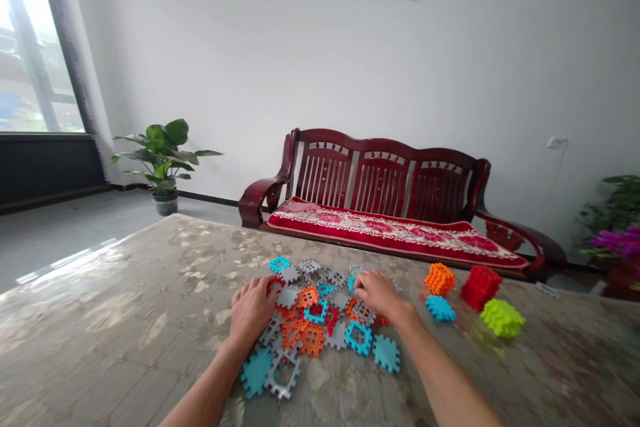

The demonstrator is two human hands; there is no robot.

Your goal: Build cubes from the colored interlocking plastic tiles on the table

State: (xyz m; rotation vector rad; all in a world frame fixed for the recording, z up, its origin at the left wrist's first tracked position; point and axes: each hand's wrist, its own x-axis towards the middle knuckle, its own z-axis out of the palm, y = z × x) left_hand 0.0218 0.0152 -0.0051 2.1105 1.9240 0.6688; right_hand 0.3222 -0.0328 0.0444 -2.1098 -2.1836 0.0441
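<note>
A loose pile of flat interlocking toy tiles (313, 340) in grey, orange, blue and red lies on the table; some have window-like cutouts. My left hand (251, 307) rests at the pile's left edge, its fingers curled round a red tile (275, 283) that shows only in part. On the far right side of the pile is my right hand (379, 293), fingers bent together at a small blue tile (352, 283). A solid blue tile (387, 353) and a blue window tile (359, 337) lie near my right wrist. My fingers hide parts of the pile.
To the right stand sorted stacks: orange (440, 278), red (481, 287), lime green (503, 317) and blue (441, 308). A patterned cloth covers the table (125, 327). Beyond it are a dark red wooden bench (380, 177) and a potted plant (165, 153).
</note>
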